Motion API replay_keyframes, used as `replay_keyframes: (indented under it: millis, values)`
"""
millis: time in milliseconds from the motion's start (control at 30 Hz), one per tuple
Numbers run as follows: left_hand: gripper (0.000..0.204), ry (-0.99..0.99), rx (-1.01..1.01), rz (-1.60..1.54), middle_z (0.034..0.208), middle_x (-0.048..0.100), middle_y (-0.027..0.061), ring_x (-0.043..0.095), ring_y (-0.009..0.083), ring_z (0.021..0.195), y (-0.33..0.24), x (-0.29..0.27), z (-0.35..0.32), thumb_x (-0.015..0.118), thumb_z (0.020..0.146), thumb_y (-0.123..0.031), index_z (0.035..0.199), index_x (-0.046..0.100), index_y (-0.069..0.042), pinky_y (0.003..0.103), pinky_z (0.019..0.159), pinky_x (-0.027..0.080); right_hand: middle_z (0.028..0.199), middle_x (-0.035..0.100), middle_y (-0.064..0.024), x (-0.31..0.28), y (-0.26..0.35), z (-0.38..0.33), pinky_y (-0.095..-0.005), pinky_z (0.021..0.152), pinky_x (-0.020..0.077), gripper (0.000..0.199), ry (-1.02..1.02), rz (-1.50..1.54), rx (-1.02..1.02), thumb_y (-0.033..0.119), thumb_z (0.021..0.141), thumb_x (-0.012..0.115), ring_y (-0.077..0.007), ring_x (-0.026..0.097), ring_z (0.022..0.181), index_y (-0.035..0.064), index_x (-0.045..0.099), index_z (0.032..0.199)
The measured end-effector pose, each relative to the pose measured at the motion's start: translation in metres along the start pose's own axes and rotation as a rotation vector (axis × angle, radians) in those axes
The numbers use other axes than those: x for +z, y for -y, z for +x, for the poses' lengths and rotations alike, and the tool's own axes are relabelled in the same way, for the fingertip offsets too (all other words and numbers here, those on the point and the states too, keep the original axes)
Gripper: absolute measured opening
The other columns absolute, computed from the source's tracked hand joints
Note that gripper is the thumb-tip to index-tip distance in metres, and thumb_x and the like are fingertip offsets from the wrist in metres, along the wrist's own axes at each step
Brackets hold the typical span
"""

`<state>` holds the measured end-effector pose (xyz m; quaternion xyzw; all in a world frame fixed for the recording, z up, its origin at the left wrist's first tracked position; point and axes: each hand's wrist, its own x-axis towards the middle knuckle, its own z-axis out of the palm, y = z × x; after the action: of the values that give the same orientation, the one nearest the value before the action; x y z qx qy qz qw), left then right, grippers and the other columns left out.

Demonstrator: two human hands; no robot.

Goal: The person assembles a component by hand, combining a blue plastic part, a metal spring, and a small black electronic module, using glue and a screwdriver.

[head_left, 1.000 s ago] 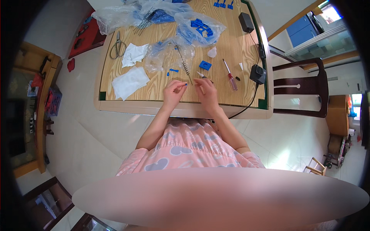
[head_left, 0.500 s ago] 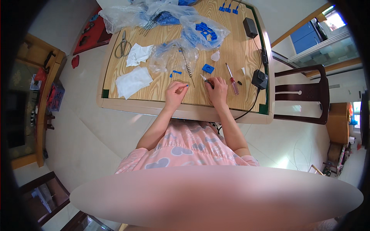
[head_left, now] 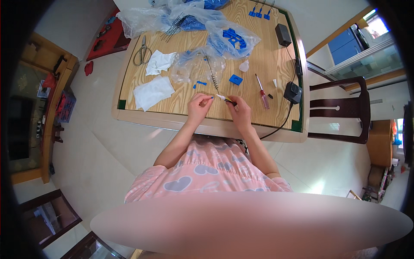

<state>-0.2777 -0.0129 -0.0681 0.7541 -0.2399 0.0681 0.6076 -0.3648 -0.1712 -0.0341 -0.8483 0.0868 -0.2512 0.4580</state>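
Left hand [head_left: 200, 106] pinching a small blue piece [head_left: 212, 97] near the 6 o'clock edge of the bench [head_left: 183, 100]. Right hand [head_left: 240, 113] at its 3 o'clock, gripping a white-tipped tube [head_left: 221, 97], tip aimed about 10, just beside the piece; contact unclear. Coiled wire [head_left: 214, 80] at left hand's 1. Blue block [head_left: 233, 80] at right hand's 12, red-handled screwdriver [head_left: 264, 99] at its 2.

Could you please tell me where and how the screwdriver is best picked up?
The screwdriver is probably best gripped by its thick, reddish handle, coming from the person's side: it lies flat, handle nearer the person, thin shaft pointing away.
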Motion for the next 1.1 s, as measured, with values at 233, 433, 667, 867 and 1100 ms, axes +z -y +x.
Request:
replay_keyframes:
  millis: [233,433,667,867,1100]
  values:
    - [0.009,0.006,0.015,0.068,0.075,0.060,0.0048,0.055,0.0136,0.068,-0.001,0.000,-0.001,0.072,0.077,0.000,0.086,0.069,0.000,0.025,0.061,0.043,0.089,0.064,-0.0127,0.005,-0.009,-0.004,-0.0347,0.067,0.0513,0.017,-0.002,-0.046,-0.078,0.005,0.083,0.069,-0.0271,0.065,0.080,0.0029,0.065,0.099]
    - [0.011,-0.185,0.047,0.128,0.082,0.066,0.0085,0.062,0.0248,0.079,-0.015,-0.032,0.019,0.075,0.074,-0.002,0.082,0.069,-0.004,0.034,0.071,0.048,0.090,0.064,-0.0125,0.004,0.035,0.030,-0.0349,0.067,0.0509,0.014,0.008,0.016,-0.151,0.003,0.082,0.069,-0.0275,0.064,0.080,0.0031,0.065,0.096]
    - [0.015,-0.394,0.288,0.348,0.082,0.067,0.0043,0.060,0.0237,0.083,-0.069,-0.091,0.060,0.077,0.069,-0.001,0.080,0.069,-0.008,0.035,0.076,0.045,0.089,0.064,-0.0116,0.019,0.104,0.084,-0.0361,0.069,0.0501,0.015,0.011,0.061,-0.519,0.002,0.079,0.070,-0.0295,0.062,0.082,0.0037,0.066,0.094]
    - [0.014,-0.425,0.333,0.416,0.081,0.067,0.0051,0.060,0.0235,0.082,-0.084,-0.102,0.059,0.078,0.071,-0.003,0.081,0.069,-0.007,0.035,0.077,0.044,0.086,0.062,-0.0101,0.020,0.120,0.091,-0.0377,0.068,0.0488,0.015,0.081,0.056,-0.532,0.003,0.079,0.070,-0.0294,0.061,0.080,0.0043,0.066,0.094]
    - [0.016,-0.428,0.354,0.396,0.081,0.066,0.0014,0.059,0.0213,0.082,-0.084,-0.100,0.060,0.078,0.069,-0.004,0.081,0.069,-0.009,0.034,0.077,0.039,0.088,0.061,-0.0083,0.010,0.123,0.098,-0.0384,0.069,0.0477,0.018,0.109,-0.050,-0.609,0.003,0.078,0.069,-0.0284,0.059,0.080,0.0063,0.066,0.095]
